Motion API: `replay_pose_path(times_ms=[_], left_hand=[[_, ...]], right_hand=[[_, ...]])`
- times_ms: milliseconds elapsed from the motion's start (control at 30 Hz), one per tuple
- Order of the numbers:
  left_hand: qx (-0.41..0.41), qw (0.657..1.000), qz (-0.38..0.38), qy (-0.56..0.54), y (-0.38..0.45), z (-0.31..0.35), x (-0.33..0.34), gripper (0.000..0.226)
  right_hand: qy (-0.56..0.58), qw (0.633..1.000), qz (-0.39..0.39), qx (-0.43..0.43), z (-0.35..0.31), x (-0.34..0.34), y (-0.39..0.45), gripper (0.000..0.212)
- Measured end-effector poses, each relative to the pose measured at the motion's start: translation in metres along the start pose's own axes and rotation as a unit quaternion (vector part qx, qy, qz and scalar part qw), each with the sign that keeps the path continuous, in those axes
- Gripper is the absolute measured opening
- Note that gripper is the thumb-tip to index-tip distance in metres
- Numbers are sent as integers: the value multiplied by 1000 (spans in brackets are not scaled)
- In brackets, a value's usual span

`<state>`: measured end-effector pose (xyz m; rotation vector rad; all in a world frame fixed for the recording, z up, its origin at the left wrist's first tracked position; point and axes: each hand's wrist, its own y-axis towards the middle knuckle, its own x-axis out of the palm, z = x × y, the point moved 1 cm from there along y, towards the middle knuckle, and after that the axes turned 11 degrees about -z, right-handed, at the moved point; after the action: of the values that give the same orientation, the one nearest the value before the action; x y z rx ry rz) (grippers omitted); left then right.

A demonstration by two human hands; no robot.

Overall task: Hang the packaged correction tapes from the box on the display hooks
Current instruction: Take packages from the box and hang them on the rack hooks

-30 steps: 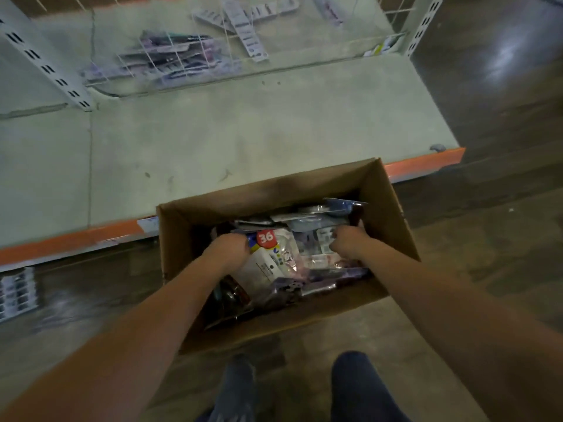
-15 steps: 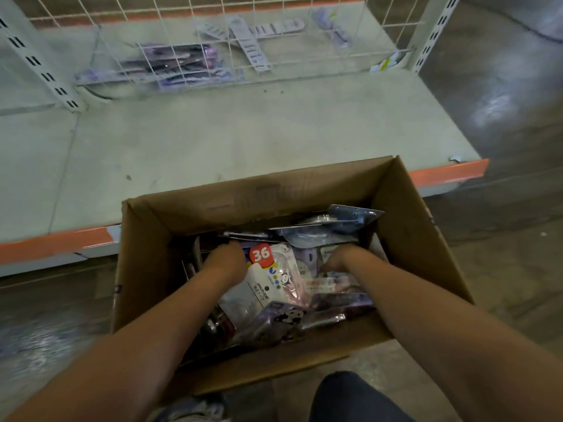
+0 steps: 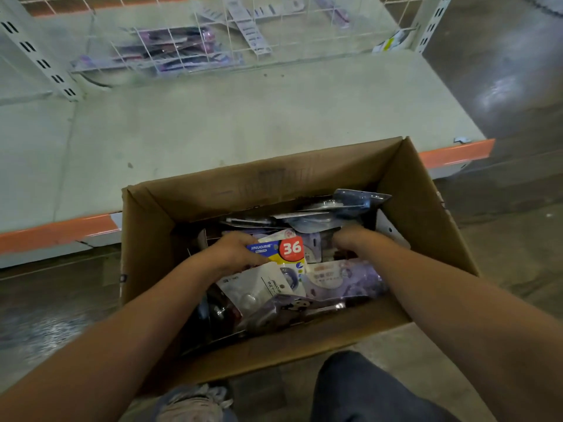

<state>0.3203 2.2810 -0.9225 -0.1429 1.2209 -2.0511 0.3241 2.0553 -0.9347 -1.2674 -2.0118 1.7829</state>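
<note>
An open cardboard box [image 3: 426, 214] sits on the floor in front of me, filled with several packaged correction tapes. My left hand [image 3: 234, 252] grips the top of a white pack with a red "36" sticker [image 3: 274, 269]. My right hand [image 3: 350, 239] reaches down among the purple packs [image 3: 341, 278] at the box's right side; its fingers are curled downward and hidden, so I cannot tell what they hold. More clear blister packs [image 3: 335, 208] lie at the back of the box.
A pale low shelf [image 3: 243, 123] with an orange front edge runs behind the box. Behind it stands a white wire grid panel [image 3: 243, 32] with packaged goods lying beyond it. My knee [image 3: 365, 388] and shoe [image 3: 195, 403] are just below the box.
The view has drawn closer to the box. My left hand has closed on the top of the "36" pack and tilted it; my right hand has moved a little deeper among the packs.
</note>
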Motion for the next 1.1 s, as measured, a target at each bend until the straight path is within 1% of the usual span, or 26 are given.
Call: replay_pose_path(times_ms=[33, 100, 167, 200, 267, 300, 400, 467, 500, 533, 567, 600, 667, 800, 833, 900, 933, 1000, 1100], left_hand=[[2, 1000, -13, -8, -1, -2, 3, 23], [-8, 999, -33, -24, -1, -7, 8, 34], [-25, 998, -38, -37, 0, -10, 11, 41], [-28, 998, -36, -45, -1, -10, 11, 38], [-24, 997, -34, -58, -2, -9, 11, 26], [-20, 997, -33, -63, -3, -9, 11, 23], [-9, 996, -32, -87, -5, -8, 9, 21], [10, 990, -40, -137, -8, -6, 9, 19], [24, 986, -44, -162, -10, -4, 8, 17], [36, 982, -49, -180, -12, -3, 8, 14], [47, 978, -54, -198, -13, -1, 8, 13], [57, 973, -59, -215, -14, 1, 9, 13], [69, 965, -63, -243, -16, 3, 9, 14], [96, 950, -39, -294, -22, 7, 4, 10], [103, 946, -27, -307, -22, 7, 2, 10], [114, 938, -10, -326, -23, 7, -2, 9], [114, 940, -6, -323, -23, 6, -2, 8], [101, 955, -4, -278, -23, 3, 2, 7], [96, 978, 5, -186, -21, 1, 11, 6]], right_hand=[[2, 1000, -7, -5, -1, -2, -4, 18], [9, 999, -28, -14, -2, -4, -11, 25], [1, 999, -43, -27, -1, -6, -16, 18], [-11, 998, -47, -34, -2, -7, -19, 14], [-38, 997, -51, -38, -2, -8, -22, 24], [-50, 997, -47, -39, -2, -9, -23, 27], [-82, 995, -23, -46, -1, -15, -27, 29], [-90, 994, -12, -58, 3, -19, -30, 29], [-89, 994, -8, -62, 5, -21, -31, 25], [-87, 994, -4, -63, 7, -22, -33, 16], [-84, 994, -1, -64, 8, -22, -35, 13], [-78, 994, 5, -71, 9, -22, -37, 17], [-60, 993, 10, -101, 6, -22, -43, 14], [-57, 984, 14, -166, -5, -35, -65, 6], [-50, 984, 7, -171, -7, -40, -69, 8], [-9, 986, -15, -167, -7, -46, -70, 22], [4, 986, -21, -165, -5, -46, -69, 29], [-24, 988, -17, -152, -1, -40, -64, 38], [-77, 988, -22, -130, 8, -26, -52, 37]])
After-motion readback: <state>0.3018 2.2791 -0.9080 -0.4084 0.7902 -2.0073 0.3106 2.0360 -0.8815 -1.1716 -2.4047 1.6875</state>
